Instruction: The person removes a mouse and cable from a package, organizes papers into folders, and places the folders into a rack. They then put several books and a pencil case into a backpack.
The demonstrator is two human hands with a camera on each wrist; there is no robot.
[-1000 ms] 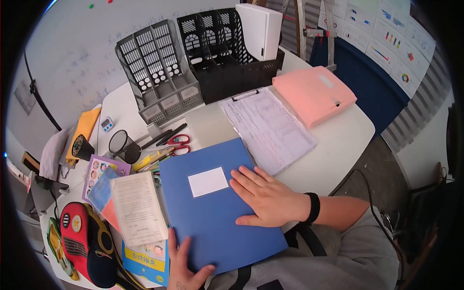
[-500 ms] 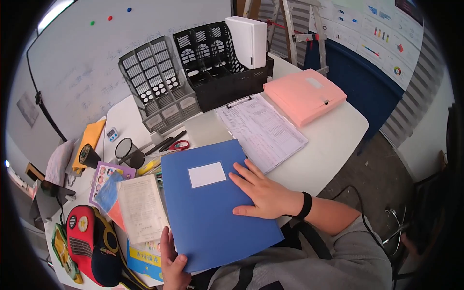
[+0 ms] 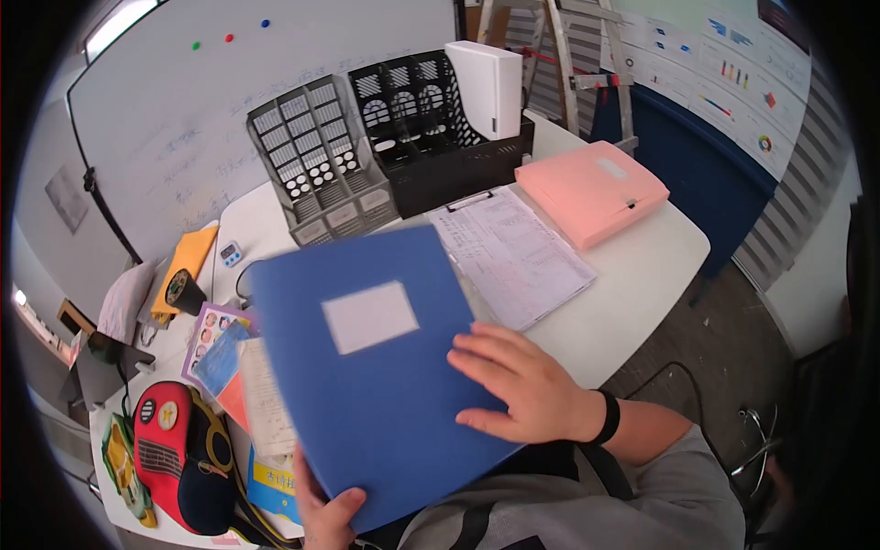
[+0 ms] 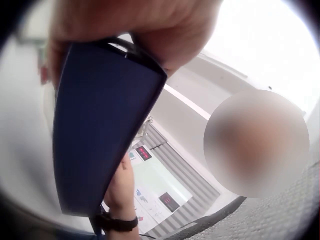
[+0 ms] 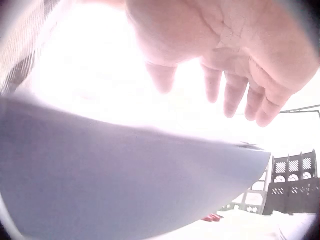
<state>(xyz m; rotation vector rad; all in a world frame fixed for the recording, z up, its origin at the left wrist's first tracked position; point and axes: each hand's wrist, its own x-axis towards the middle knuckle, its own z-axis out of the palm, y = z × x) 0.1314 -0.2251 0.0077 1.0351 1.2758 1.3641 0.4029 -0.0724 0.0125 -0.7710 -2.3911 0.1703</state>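
A blue folder box with a white label is raised and tilted above the table's near side. At its lower left corner my left hand grips it, thumb on the cover and fingers around the spine side; the left wrist view shows the box's dark blue side under that hand. My right hand has its fingers spread over the right part of the cover. In the right wrist view the right hand appears with straight fingers beside the box.
Behind stand a grey file rack and a black one holding a white box. A clipboard and a pink case lie at right. Books, a red bag and a black cup are at left.
The blue box has been lifted and tilted, with its upper end shifted left over the pens and scissors. My left hand has closed around its lower corner; my right hand stays spread over the cover.
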